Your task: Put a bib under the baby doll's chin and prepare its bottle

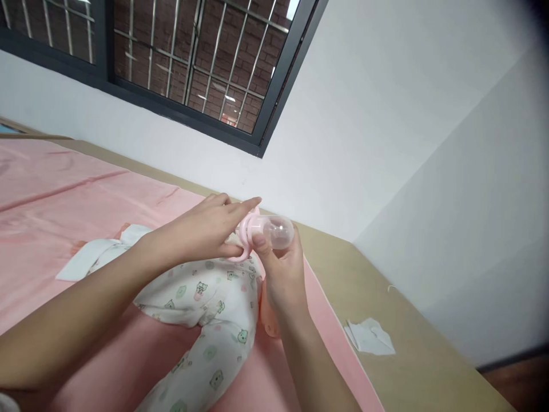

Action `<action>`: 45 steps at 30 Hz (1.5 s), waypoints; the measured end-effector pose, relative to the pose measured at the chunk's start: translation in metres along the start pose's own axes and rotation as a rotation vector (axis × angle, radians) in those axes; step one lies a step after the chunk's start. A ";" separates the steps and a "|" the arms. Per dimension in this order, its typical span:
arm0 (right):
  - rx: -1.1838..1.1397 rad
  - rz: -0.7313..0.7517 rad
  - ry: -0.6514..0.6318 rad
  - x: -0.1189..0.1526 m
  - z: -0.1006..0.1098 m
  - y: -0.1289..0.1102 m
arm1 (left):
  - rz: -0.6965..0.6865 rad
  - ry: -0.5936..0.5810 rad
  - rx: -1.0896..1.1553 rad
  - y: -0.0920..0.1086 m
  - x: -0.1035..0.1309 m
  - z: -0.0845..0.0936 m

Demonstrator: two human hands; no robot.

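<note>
Right hand [281, 272]: pinching clear cap [278, 230] of pink pacifier [245, 236]
Left hand [206, 229]: fingers gripping pacifier's ring
Below hands: printed baby romper [206, 309], pink sheet [64, 194]

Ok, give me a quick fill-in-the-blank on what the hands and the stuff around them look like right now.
1. Both hands hold a pink pacifier with a clear ____ over its tip.
2. The doll's patterned romper lies on a ____ sheet.
3. A white wipe lies to the ____ of the right hand.
4. The left hand is ____ the romper.

Missing words: cap; pink; right; above
</note>
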State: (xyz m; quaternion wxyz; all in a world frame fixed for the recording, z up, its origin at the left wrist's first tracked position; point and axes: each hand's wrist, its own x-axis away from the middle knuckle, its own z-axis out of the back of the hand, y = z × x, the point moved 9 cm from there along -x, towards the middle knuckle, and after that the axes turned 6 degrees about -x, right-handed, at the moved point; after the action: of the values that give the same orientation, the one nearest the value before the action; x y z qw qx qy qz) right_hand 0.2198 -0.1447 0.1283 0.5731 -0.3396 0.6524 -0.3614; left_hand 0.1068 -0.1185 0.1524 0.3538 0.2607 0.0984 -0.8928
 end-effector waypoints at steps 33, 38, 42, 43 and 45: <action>0.261 -0.047 -0.239 -0.006 -0.006 0.013 | -0.176 -0.223 0.087 0.002 0.004 -0.024; 0.210 -0.066 -0.248 -0.008 -0.006 0.014 | -0.163 -0.269 0.048 0.003 0.005 -0.025; 0.214 -0.086 -0.251 -0.009 -0.004 0.016 | -0.177 -0.264 0.044 0.002 0.005 -0.026; 0.211 -0.090 -0.253 -0.009 -0.004 0.016 | -0.180 -0.261 0.039 0.002 0.005 -0.027; 0.204 -0.092 -0.261 -0.010 -0.003 0.014 | -0.188 -0.250 0.032 0.002 0.005 -0.027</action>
State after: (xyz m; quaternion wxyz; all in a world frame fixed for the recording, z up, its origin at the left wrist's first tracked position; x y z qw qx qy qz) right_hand 0.2176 -0.1289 0.1208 0.6672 -0.3531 0.5162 -0.4047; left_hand 0.1157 -0.1129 0.1275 0.2740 0.1429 0.0632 -0.9490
